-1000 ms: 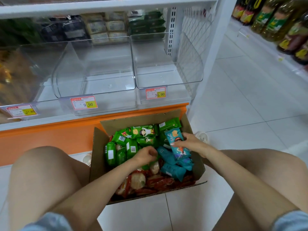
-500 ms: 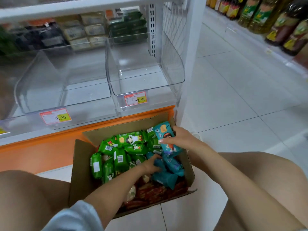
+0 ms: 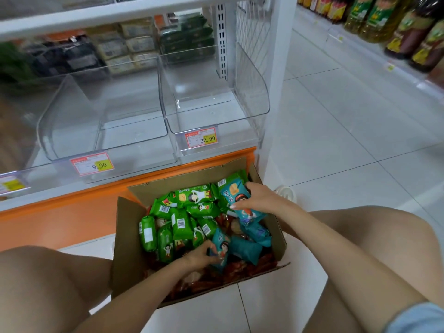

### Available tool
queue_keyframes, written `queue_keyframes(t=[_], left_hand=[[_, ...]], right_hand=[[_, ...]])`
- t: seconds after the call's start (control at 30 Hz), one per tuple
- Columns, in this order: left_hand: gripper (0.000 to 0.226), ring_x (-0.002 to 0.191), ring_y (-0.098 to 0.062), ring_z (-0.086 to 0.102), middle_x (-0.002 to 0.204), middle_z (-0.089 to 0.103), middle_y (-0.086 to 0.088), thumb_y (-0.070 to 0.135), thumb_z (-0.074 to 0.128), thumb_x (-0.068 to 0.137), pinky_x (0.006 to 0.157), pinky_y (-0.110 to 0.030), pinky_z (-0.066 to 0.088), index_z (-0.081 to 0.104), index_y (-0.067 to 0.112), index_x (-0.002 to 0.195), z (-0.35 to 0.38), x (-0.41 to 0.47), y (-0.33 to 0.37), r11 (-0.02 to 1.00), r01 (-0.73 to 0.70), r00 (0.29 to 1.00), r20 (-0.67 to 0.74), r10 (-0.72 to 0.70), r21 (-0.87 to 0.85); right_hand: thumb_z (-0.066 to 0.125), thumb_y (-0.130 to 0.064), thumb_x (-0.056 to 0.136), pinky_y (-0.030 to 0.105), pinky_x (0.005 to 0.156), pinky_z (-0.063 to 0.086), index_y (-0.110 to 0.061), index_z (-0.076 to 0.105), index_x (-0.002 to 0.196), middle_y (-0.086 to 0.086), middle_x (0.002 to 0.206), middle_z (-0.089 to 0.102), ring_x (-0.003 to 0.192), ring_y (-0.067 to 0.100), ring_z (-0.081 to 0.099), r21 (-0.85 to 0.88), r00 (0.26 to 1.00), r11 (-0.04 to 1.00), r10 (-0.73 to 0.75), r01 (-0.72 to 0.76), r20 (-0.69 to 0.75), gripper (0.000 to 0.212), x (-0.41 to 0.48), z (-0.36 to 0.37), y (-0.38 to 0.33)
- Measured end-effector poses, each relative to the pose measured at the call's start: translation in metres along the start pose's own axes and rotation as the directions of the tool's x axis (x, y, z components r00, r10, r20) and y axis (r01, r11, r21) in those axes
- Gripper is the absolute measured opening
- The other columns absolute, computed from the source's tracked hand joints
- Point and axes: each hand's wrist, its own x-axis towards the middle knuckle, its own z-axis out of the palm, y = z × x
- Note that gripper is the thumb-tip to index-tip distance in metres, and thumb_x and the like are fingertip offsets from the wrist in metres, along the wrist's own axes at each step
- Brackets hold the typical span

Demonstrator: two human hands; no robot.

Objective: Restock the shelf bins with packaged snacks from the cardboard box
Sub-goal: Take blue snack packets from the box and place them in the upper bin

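Over the cardboard box (image 3: 127, 236), right hand (image 3: 258, 200) fingers clasp one blue packet (image 3: 234, 193), left hand (image 3: 195, 257) fingers a second packet (image 3: 222, 247).

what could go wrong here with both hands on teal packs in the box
1. The left hand grips a teal plastic snack packet lying beside green plastic packets; lifting it may drag neighbours over the wall of the brown cardboard box.
2. The clear plastic bin tagged 9.90 and the one tagged 32.90 both look bare; teal packets could land in the wrong one.
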Motion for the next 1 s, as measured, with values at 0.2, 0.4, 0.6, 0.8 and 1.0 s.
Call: queue_keyframes(t=[0.2,0.4,0.6,0.8,1.0], left_hand=[[0.028,0.062,-0.007,0.051,0.068,0.053,0.005,0.027,0.067,0.084,0.058,-0.016,0.042,0.045,0.021,0.068,0.003,0.004,-0.002,0.987,0.117,0.988,-0.115,-0.104,0.111],[0.084,0.106,-0.025,0.060,0.117,0.062,-0.008,0.061,0.060,0.078,0.080,-0.033,0.048,0.028,0.006,0.133,0.007,0.011,0.021,0.875,0.234,0.933,-0.350,-0.080,0.424],[0.076,0.110,-0.023,0.059,0.122,0.059,-0.006,0.059,0.056,0.080,0.084,-0.030,0.047,0.028,0.013,0.134,0.008,0.012,0.039,0.786,0.174,0.974,-0.221,-0.049,0.594],[0.054,0.098,-0.016,0.059,0.110,0.059,-0.004,0.019,0.070,0.082,0.080,-0.031,0.052,0.036,0.012,0.124,-0.030,-0.016,0.057,0.998,-0.048,0.990,-0.136,0.041,-0.044],[0.043,0.094,-0.007,0.062,0.105,0.062,0.004,0.016,0.066,0.084,0.076,-0.028,0.057,0.041,0.023,0.118,-0.075,-0.071,0.085,0.932,-0.203,0.976,-0.142,0.167,-0.300]], right_hand=[[0.075,-0.037,0.077,0.021,0.076,0.044,-0.012,0.050,0.123,0.004,0.119,0.060,0.092,0.012,0.055,-0.011,0.999,1.000,0.016,-0.016,0.037,0.058,-0.001,0.007,-0.001],[0.075,-0.038,0.077,0.020,0.073,0.043,-0.012,0.048,0.125,0.004,0.121,0.059,0.094,0.011,0.054,-0.060,0.998,0.998,0.032,-0.028,0.054,0.061,0.000,0.008,0.004],[0.076,-0.040,0.074,0.024,0.080,0.047,-0.012,0.049,0.122,0.004,0.119,0.061,0.100,0.015,0.058,-0.081,0.998,0.996,0.036,-0.033,0.043,0.062,0.005,0.009,0.010],[0.079,-0.038,0.071,0.027,0.088,0.045,-0.012,0.040,0.129,0.004,0.126,0.056,0.106,0.016,0.055,-0.016,0.995,0.997,0.082,-0.081,0.058,0.075,0.004,0.007,0.012],[0.075,-0.076,0.040,0.039,0.105,0.042,-0.021,0.037,0.140,-0.003,0.134,0.053,0.119,0.014,0.053,0.202,0.999,0.979,0.031,-0.037,0.033,0.121,0.000,0.012,0.007]])
